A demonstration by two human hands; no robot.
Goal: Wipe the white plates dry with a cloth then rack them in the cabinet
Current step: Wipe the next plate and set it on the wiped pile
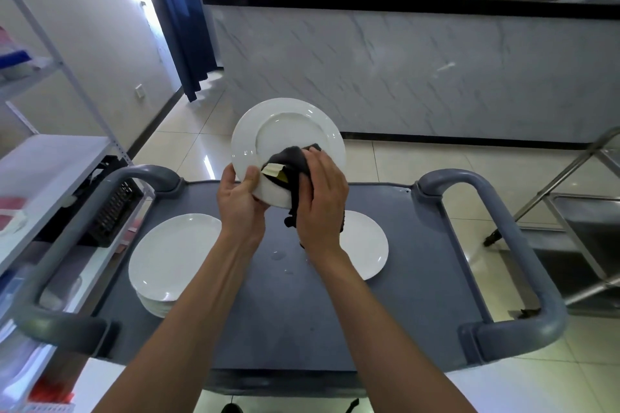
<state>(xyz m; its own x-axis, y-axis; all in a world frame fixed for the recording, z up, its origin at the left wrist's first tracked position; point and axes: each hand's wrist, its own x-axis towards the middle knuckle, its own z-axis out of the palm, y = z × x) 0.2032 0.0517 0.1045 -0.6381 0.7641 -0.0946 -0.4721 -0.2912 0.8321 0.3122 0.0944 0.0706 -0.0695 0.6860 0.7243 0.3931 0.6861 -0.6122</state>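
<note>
A white plate (288, 134) is held tilted up above the grey cart (402, 278). My left hand (240, 199) grips its lower left rim, thumb on the face. My right hand (320, 199) holds a dark grey cloth (292, 161) with a pale tag against the plate's lower right. On the cart's left sits a stack of white plates (171, 258). A single white plate (367, 245) lies on the right, partly hidden by my right wrist.
The cart has grey loop handles on the left (67, 245) and right (510, 245). Water drops (278, 256) lie on its top. A white shelf rack (50, 161) stands left, a steel sink frame (587, 228) right, a marble-fronted counter (402, 70) ahead.
</note>
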